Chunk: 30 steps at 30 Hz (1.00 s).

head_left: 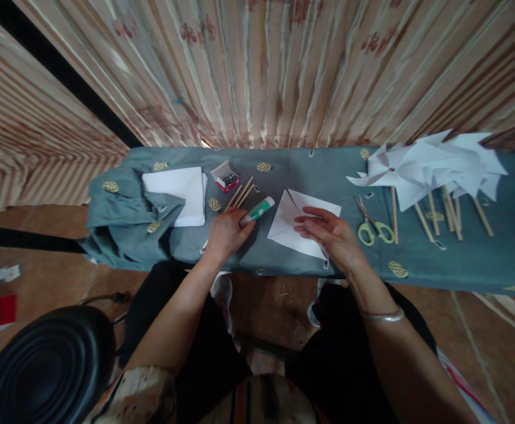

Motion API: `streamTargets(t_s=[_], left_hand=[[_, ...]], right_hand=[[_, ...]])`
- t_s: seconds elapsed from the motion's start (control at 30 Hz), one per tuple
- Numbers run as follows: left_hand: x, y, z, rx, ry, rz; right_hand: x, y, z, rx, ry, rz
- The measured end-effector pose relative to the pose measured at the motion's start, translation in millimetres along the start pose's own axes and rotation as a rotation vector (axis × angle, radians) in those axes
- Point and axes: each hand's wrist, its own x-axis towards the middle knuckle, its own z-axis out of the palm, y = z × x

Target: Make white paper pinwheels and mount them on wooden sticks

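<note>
A green and white glue stick is in my left hand, tilted up to the right over the cloth. Right of it lies a square sheet of white paper with a cut line running in from its top corner. My right hand is over the sheet's right part, its fingers stretched out and slightly bent. Whether the fingertips touch the paper, I cannot tell. Several thin wooden sticks lie partly behind my left hand. Scissors with green handles rest right of my right hand.
A stack of white paper lies at the left, partly under bunched cloth. Near it stands an open small red box of dark metal pieces. Several white paper pinwheels on sticks are piled at the right. A black stool stands lower left.
</note>
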Motion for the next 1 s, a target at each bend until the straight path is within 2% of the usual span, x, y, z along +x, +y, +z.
streamTargets(t_s=[0.17,0.27,0.33,0.4,0.5,0.57,0.67,0.77,0.9,1.0], left_hand=[[3,-4,-6,0.144,-0.071,-0.037],[1,-6,-7,0.112,0.024,0.01],[-1,-3,-4,0.06,0.127,0.148],[-4,7,2,-0.005,0.153,0.361],[-11,33,17,-0.103,0.025,0.6],[-14,50,27,-0.115,-0.057,0.653],[-15,65,37,-0.091,-0.121,0.653],[-13,70,42,-0.055,-0.119,0.645],[-13,69,46,-0.08,-0.075,0.646],[-13,67,49,-0.174,-0.049,0.586]], right_hand=[[-2,-6,-20,-0.004,0.066,-0.027],[-2,-6,-38,-0.09,0.137,-0.089],[-2,-3,-49,-0.185,0.172,-0.149],[-3,1,-57,-0.31,0.183,-0.21],[-8,8,-62,-0.575,0.173,-0.309],[-11,12,-62,-0.744,0.127,-0.385],[-14,16,-61,-0.881,0.033,-0.472],[-13,18,-64,-0.93,-0.014,-0.505],[-13,18,-68,-0.898,-0.057,-0.481],[-14,18,-69,-0.828,-0.057,-0.417]])
